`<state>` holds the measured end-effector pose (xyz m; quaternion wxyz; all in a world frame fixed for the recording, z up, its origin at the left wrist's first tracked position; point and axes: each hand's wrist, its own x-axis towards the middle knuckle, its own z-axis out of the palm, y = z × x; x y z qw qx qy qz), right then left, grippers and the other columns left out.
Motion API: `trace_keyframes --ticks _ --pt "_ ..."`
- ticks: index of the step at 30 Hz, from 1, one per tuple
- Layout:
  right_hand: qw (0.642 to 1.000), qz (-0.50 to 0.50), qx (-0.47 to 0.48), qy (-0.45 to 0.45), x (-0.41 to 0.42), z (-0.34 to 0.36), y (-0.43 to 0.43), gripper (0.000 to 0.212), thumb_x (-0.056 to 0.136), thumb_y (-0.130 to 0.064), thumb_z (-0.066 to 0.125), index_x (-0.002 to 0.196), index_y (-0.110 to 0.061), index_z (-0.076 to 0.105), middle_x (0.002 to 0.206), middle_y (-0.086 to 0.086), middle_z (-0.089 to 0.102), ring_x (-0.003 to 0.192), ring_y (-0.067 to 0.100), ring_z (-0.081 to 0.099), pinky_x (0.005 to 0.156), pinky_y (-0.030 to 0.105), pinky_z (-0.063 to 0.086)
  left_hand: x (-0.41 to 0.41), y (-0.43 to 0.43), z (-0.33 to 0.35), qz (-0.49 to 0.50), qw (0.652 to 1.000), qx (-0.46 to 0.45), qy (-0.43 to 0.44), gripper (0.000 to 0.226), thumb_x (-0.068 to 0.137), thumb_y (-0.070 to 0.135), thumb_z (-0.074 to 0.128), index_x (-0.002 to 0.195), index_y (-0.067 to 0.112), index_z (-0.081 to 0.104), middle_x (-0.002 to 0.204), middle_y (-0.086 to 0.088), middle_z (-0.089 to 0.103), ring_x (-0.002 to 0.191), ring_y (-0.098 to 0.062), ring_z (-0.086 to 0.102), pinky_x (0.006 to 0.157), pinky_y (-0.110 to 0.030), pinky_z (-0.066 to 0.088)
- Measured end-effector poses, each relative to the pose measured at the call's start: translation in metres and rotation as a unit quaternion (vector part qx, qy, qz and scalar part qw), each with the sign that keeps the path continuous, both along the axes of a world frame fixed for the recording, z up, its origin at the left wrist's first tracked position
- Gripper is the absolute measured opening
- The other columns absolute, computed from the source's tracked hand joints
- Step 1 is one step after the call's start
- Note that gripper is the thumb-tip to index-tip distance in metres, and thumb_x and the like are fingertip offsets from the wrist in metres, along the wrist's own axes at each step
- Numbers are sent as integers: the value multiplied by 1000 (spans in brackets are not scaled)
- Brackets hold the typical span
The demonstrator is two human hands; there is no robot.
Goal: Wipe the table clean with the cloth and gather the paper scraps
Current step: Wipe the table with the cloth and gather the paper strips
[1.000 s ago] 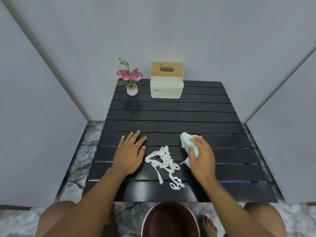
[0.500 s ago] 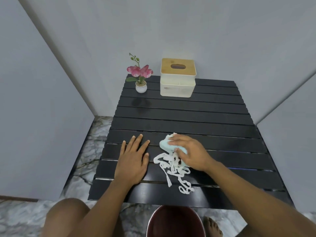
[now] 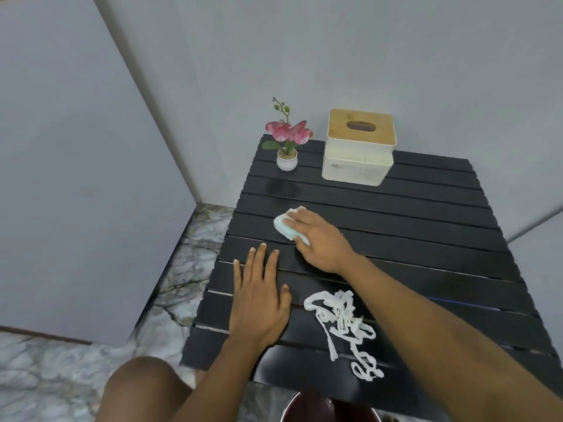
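A black slatted table (image 3: 426,220) fills the middle of the view. My right hand (image 3: 323,242) presses a pale blue-white cloth (image 3: 285,225) flat on the table's left middle part. A tangle of white paper scraps (image 3: 344,322) lies near the front edge, just below my right forearm. My left hand (image 3: 259,300) rests palm down on the table with fingers spread, to the left of the scraps and holding nothing.
A small white pot with pink flowers (image 3: 287,147) stands at the back left of the table. A white tissue box with a wooden lid (image 3: 359,147) sits beside it. A dark red bowl (image 3: 329,409) is below the front edge. Grey walls close in on both sides.
My right hand has carried the cloth leftward and away from me, past the scraps to the table's left middle. The left hand stayed flat in place. The view shifted left.
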<state>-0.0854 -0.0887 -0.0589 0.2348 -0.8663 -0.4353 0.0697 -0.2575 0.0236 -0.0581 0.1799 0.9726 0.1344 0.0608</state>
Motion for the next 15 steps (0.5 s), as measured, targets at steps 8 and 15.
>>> trace_keyframes --ticks 8,15 --pt "968 106 29 225 -27 25 -25 39 75 -11 50 104 -19 74 124 -8 64 130 2 43 111 34 34 0 2 -3 -16 997 -68 -44 64 90 34 28 150 21 11 158 -2 15 146 -15 2 119 -46 1" --pt "976 -8 114 186 -22 54 -40 31 85 -19 67 115 -28 67 136 -12 54 137 0 31 112 22 24 7 6 4 -103 980 -145 -88 71 95 32 46 150 26 2 159 8 9 145 -7 5 119 -39 4"
